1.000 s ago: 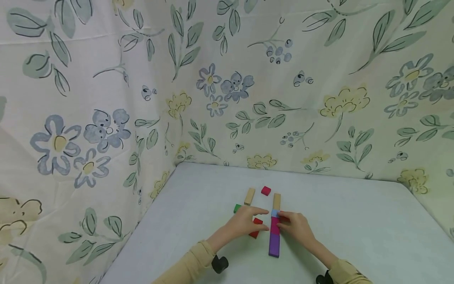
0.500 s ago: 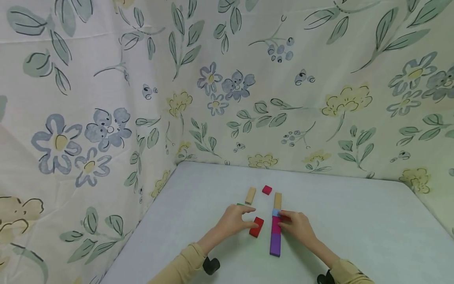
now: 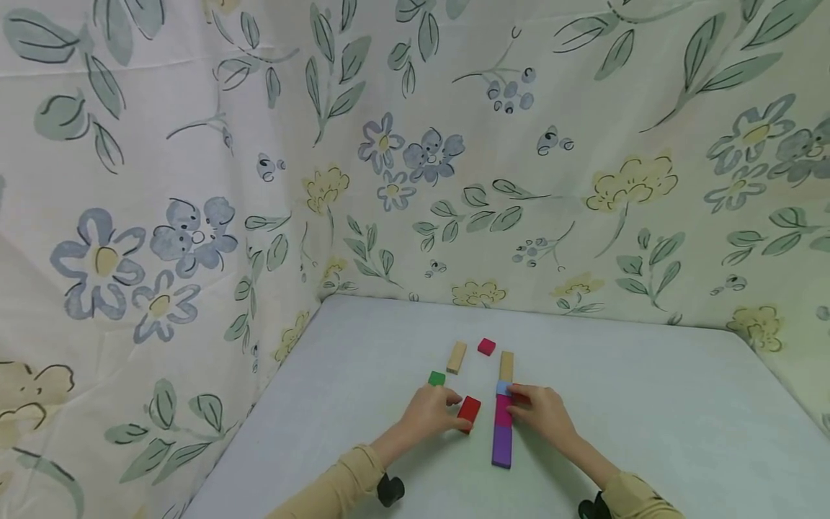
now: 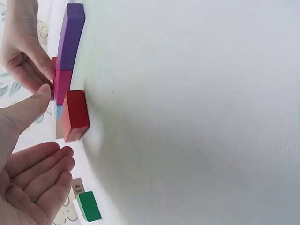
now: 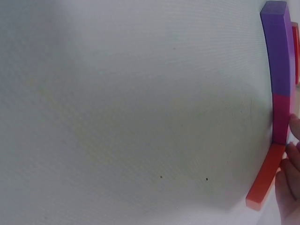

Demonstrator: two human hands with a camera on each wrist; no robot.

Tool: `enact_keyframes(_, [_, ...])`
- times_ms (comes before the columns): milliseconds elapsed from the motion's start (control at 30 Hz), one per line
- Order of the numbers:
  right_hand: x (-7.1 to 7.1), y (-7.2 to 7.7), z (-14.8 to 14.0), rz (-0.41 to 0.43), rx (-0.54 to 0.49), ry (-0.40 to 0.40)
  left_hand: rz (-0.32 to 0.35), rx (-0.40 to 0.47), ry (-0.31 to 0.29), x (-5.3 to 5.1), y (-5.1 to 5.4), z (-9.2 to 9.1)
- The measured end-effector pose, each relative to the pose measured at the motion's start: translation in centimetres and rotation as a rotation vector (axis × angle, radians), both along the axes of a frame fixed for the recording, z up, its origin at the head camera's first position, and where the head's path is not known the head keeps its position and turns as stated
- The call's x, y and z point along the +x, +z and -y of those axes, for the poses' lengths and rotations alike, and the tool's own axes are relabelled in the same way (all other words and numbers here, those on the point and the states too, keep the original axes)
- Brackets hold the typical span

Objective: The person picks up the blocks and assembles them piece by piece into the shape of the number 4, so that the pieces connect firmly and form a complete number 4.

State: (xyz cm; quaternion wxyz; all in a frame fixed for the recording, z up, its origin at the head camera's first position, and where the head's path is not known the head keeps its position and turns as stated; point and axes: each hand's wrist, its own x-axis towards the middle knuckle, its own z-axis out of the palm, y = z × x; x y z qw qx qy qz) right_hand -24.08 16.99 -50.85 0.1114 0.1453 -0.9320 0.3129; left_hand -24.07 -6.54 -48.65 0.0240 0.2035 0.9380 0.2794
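Observation:
My left hand (image 3: 428,414) is beside a red block (image 3: 470,414), its thumb and fingers spread about the near side. In the left wrist view, gaps show between that hand (image 4: 33,173) and the red block (image 4: 76,116); nothing is gripped. My right hand (image 3: 545,414) is at the right side of a row: purple block (image 3: 502,447), pink block (image 3: 503,411), light blue block (image 3: 502,388) and wooden block (image 3: 506,366). Its fingers pinch an orange-red block (image 5: 266,176), which meets the pink one at an angle; the grip is partly hidden.
A green block (image 3: 437,378) lies just beyond my left hand. Farther back are another wooden block (image 3: 457,357) and a crimson cube (image 3: 486,347). All lie on a white table (image 3: 648,404) with patterned cloth (image 3: 480,238) behind and to the left.
My left hand has drawn back left from the row, then lowered a little beside the red block, uncovering that block and the green one. My right hand has stayed in place.

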Motion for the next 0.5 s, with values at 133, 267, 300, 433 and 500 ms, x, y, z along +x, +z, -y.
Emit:
enact_keyframes(133, [0.0,0.0,0.0,-0.008,-0.003,0.005,-0.031,0.006,0.031,0.2,-0.6,-0.2])
enact_keyframes(267, [0.1,0.0,0.0,-0.005,0.0,0.003,-0.067,0.026,0.063,0.5,-1.1,-0.4])
enact_keyframes(300, [0.1,0.0,0.0,-0.006,0.002,0.004,-0.071,0.032,0.073,0.5,-1.3,-0.5])
enact_keyframes(433, [0.1,0.0,0.0,-0.012,-0.008,0.009,-0.086,0.053,0.081,0.9,-1.8,-0.6])
enact_keyframes(500, [0.1,0.0,0.0,-0.037,-0.013,0.016,-0.1,0.059,0.081,1.1,-1.9,-0.7])
